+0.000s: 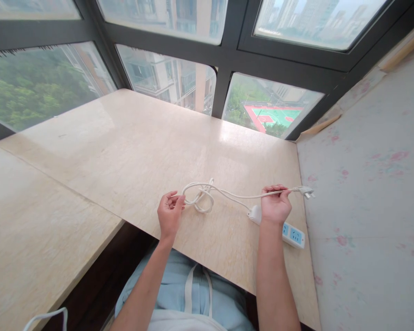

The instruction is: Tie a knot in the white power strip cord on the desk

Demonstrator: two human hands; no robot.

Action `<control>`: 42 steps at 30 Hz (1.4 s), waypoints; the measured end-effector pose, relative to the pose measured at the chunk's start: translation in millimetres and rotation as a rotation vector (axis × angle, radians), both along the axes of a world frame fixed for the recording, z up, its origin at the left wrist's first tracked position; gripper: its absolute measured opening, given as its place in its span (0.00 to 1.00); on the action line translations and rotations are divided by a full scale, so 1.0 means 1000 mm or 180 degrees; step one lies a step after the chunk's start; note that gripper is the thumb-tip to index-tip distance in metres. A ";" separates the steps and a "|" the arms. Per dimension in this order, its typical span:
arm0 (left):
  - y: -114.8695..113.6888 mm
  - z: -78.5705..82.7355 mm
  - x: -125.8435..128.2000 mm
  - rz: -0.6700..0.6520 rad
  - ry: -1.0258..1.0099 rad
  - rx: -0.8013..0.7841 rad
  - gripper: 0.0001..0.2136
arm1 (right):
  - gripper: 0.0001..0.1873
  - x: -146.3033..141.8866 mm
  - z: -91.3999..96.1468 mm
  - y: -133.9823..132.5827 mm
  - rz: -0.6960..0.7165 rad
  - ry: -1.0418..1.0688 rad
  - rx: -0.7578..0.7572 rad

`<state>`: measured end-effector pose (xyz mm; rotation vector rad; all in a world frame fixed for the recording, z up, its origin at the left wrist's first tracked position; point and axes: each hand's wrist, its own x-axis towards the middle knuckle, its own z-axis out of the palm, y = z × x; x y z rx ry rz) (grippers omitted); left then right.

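Observation:
A white power strip [294, 235] with blue socket faces lies on the stone sill, partly hidden under my right forearm. Its white cord [204, 209] forms loose, crossing loops between my hands. My right hand [276, 204] is closed around the cord just behind the plug [307, 191], whose metal prongs point right toward the wall. My left hand [170, 211] pinches the left end of a cord loop between thumb and fingers.
The beige stone sill [124, 151] runs up to dark-framed windows [224, 59]. Flowered wallpaper [365, 207] covers the wall close on the right. A dark gap opens below the sill's near edge. Another white cable [50, 315] shows at the lower left.

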<state>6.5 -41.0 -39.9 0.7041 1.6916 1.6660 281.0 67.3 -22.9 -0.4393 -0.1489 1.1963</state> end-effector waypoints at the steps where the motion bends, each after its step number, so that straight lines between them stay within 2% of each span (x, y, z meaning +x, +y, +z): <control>1: 0.000 0.000 -0.002 0.0021 -0.0004 0.0001 0.20 | 0.08 0.001 -0.003 0.001 -0.0028 -0.0100 -0.0060; 5: 0.000 -0.005 -0.005 0.0063 0.0082 0.0054 0.19 | 0.09 0.000 -0.014 0.006 -0.0264 -0.0895 -0.0407; 10: -0.001 -0.006 -0.006 0.0131 0.0102 0.0216 0.18 | 0.16 -0.010 -0.019 0.007 -0.0572 -0.2533 -0.0878; 14: -0.005 -0.001 -0.012 -0.0114 -0.0097 0.0247 0.18 | 0.20 -0.019 -0.012 0.002 -0.0022 -0.2572 -0.0939; 18: -0.009 0.001 -0.018 -0.0640 -0.0196 0.0167 0.17 | 0.22 -0.024 -0.005 -0.002 0.0467 -0.2527 -0.1044; 21: -0.010 0.005 -0.019 -0.1000 -0.0174 0.0113 0.18 | 0.21 -0.027 -0.005 -0.003 0.0695 -0.2871 -0.1087; 23: -0.010 0.008 -0.018 -0.1199 -0.0113 0.0051 0.19 | 0.21 -0.030 -0.006 -0.004 0.0849 -0.3377 -0.1084; 27: -0.011 0.013 -0.015 -0.1402 0.0210 -0.0158 0.19 | 0.20 -0.037 -0.014 -0.008 0.1109 -0.4697 -0.0685; 30: -0.012 0.012 -0.016 -0.1385 0.0394 -0.0283 0.16 | 0.19 -0.040 -0.017 -0.011 0.1346 -0.5244 -0.0222; 33: -0.010 0.009 -0.021 -0.1101 0.0371 -0.0356 0.13 | 0.18 -0.044 -0.016 -0.015 0.1538 -0.5457 0.0130; 36: -0.004 0.008 -0.026 -0.0794 0.0327 -0.0370 0.18 | 0.18 -0.051 -0.012 -0.020 0.1708 -0.5574 0.0488; 38: 0.002 0.011 -0.028 -0.0767 0.0382 -0.0390 0.20 | 0.19 -0.058 -0.010 -0.024 0.1918 -0.5615 0.0754; 40: 0.009 0.018 -0.028 -0.0821 0.0696 -0.0369 0.16 | 0.18 -0.064 -0.010 -0.028 0.2061 -0.5672 0.0979; 42: 0.016 0.025 -0.026 -0.0887 0.1234 -0.0258 0.13 | 0.14 -0.068 -0.010 -0.029 0.2007 -0.5704 0.1087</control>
